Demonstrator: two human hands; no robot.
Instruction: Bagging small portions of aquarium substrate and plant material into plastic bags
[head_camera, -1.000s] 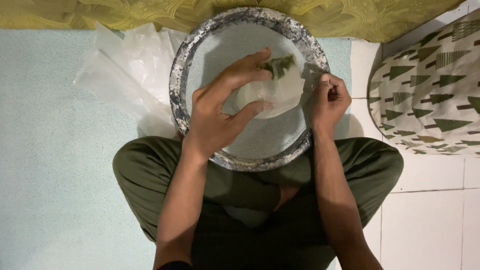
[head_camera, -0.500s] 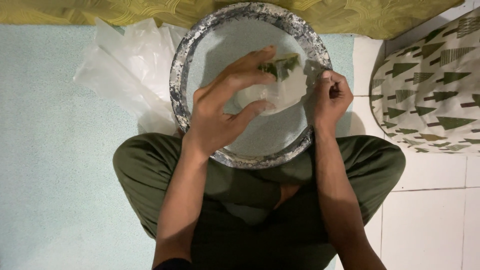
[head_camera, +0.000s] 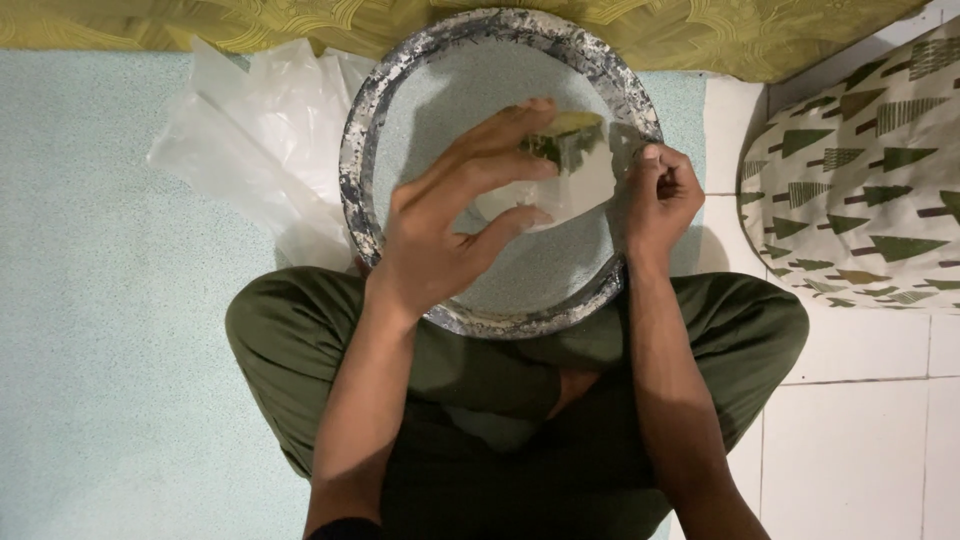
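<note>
Over round metal tray (head_camera: 372, 120): left hand (head_camera: 440, 225) pinching clear bag (head_camera: 575, 185) holding green leaves (head_camera: 562, 140); right hand (head_camera: 660, 195) pinching bag edge.

A pile of clear plastic bags (head_camera: 262, 140) lies at the upper left on the pale green mat (head_camera: 110, 330), a yellow-green patterned cloth (head_camera: 720, 35) runs along the top edge, and a cream cushion with green tree prints (head_camera: 865, 170) rests at the right on white floor tiles (head_camera: 860, 430).

The round tray (head_camera: 365, 140) is looking like worn metal, its rim mottled and dull. The bags (head_camera: 270, 130) beside it are showing thin, glossy clear plastic (crinkled), and the mat (head_camera: 120, 330) is appearing matt and finely grained.
</note>
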